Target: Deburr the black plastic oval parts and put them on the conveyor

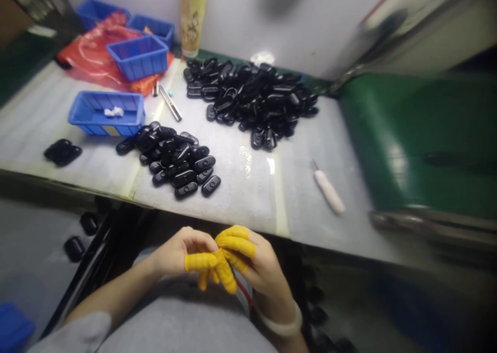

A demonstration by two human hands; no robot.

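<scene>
My left hand (194, 254) and my right hand (248, 254) meet in front of my body, just off the table's front edge. Yellow coverings wrap several fingers on both. The fingertips are closed and pressed together, and whatever lies between them is hidden. A thin red strip (244, 291) with a dark end runs out beneath my right hand; I cannot tell what it is. Nearest on the table is a smaller heap of glossy black oval plastic pieces (186, 177). Farther back lies a larger heap of similar black pieces (256, 94).
A blue bin (106, 117) with white bits inside stands left. Behind it are another blue bin (137, 58), red plastic bag (89, 53) and yellow cup (192, 21). A utility knife (170, 103) lies mid-table, a white-handled pointed tool (328, 191) right, beside a green surface (419, 141).
</scene>
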